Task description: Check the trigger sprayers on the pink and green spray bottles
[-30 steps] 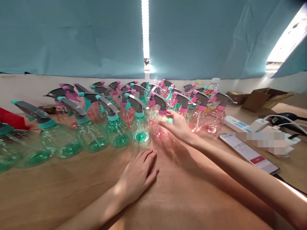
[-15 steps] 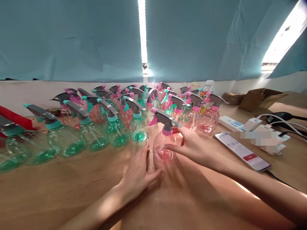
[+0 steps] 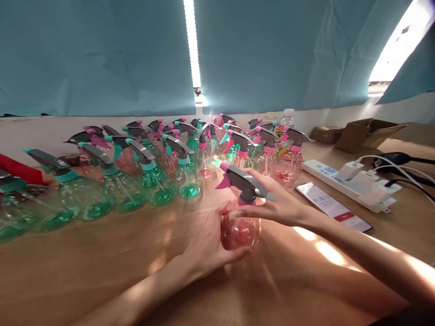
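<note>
In front of me a pink spray bottle (image 3: 239, 235) stands tilted slightly, its grey trigger head and pink nozzle pointing up to the left. My right hand (image 3: 272, 203) wraps round its upper body below the collar, thumb across the near side. Around the lower left side curves my left hand (image 3: 214, 244), its thumb along the base; the far fingers are hidden behind the bottle. Beyond my left hand, a green spray bottle (image 3: 188, 181) ends a row of similar green ones with teal collars.
Behind stand several more pink and green spray bottles, among them a pink spray bottle (image 3: 290, 160) at the right end. To the right lie a phone (image 3: 331, 208) and a white power strip (image 3: 350, 185) with cables. An open cardboard box (image 3: 363, 136) sits farther back.
The pink spray bottle has come nearer to me and a little right in my right hand. My left hand has moved right and closed round its lower body.
</note>
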The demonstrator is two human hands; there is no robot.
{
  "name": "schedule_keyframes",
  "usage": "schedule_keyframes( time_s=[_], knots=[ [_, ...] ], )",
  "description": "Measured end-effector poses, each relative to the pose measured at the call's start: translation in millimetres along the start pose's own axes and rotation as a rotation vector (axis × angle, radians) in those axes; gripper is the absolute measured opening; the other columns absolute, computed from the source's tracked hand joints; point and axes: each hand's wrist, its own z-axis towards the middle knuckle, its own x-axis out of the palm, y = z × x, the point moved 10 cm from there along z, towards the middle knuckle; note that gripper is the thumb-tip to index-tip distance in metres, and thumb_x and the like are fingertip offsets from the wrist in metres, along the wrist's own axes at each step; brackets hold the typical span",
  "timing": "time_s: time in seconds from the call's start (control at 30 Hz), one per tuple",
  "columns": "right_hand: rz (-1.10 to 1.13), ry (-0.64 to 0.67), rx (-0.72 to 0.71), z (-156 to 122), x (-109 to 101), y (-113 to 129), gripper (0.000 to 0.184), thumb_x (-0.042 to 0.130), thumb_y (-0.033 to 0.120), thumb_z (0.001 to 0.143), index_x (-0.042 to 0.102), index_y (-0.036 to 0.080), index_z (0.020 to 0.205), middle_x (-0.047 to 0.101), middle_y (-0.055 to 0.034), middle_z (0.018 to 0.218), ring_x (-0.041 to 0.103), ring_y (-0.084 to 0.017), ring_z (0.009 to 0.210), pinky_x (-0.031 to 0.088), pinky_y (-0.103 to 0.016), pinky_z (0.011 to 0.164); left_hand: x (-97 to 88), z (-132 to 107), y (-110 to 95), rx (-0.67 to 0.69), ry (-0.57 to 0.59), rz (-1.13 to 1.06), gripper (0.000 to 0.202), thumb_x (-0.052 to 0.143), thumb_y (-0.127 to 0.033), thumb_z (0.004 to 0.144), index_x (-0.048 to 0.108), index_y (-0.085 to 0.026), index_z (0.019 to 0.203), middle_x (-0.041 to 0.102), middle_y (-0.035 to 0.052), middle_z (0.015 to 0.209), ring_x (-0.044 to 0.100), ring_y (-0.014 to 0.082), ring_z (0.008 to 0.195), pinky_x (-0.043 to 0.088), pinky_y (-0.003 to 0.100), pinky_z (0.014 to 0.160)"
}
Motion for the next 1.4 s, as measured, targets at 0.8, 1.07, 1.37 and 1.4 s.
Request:
schedule_keyframes(
  time_s=[0.8, 1.07, 1.37, 1.4],
  knots=[
    [0.062, -0.159, -0.027, 26.3, -13.3, -17.4, 0.016, 0.059, 0.038, 0.086, 0.055, 0.022, 0.084, 0.048, 0.0029, 0.070, 0.042, -0.013, 0.062, 0.035, -0.029, 0.057, -7.0, 3.6, 22.1, 0.086, 0.180, 0.534, 0.065, 0.055, -0.055, 0.090, 0.041, -0.017, 0.141, 0.040, 0.0170, 0.147, 0.035, 0.0355, 0.135, 0.031, 0.054, 0.108],
    [0.042, -0.136, -0.035, 24.6, -14.5, -21.4, 0.027, 0.056, 0.040, 0.088, 0.057, 0.024, 0.109, 0.060, 0.0000, 0.086, 0.052, -0.015, 0.069, 0.043, -0.031, 0.068, -18.5, -10.4, 28.9, 0.087, 0.185, 0.553, 0.061, 0.055, -0.048, 0.092, 0.039, -0.020, 0.144, 0.036, 0.0127, 0.151, 0.033, 0.0341, 0.138, 0.031, 0.053, 0.109],
    [0.063, -0.212, -0.014, 18.3, -17.9, -34.8, 0.021, 0.055, 0.046, 0.089, 0.060, 0.026, 0.088, 0.058, -0.0001, 0.080, 0.056, -0.016, 0.072, 0.044, -0.029, 0.061, -17.5, -8.1, 28.9, 0.081, 0.175, 0.524, 0.061, 0.056, -0.047, 0.091, 0.039, -0.023, 0.144, 0.037, 0.0119, 0.151, 0.034, 0.0346, 0.137, 0.031, 0.055, 0.109],
    [0.061, -0.228, -0.001, 15.6, -19.0, -39.6, 0.020, 0.056, 0.045, 0.089, 0.060, 0.026, 0.086, 0.056, 0.0004, 0.076, 0.055, -0.016, 0.068, 0.044, -0.029, 0.059, -17.8, -8.3, 28.7, 0.082, 0.169, 0.517, 0.061, 0.056, -0.047, 0.091, 0.039, -0.024, 0.144, 0.038, 0.0112, 0.150, 0.034, 0.0345, 0.137, 0.031, 0.055, 0.109]
  ],
)
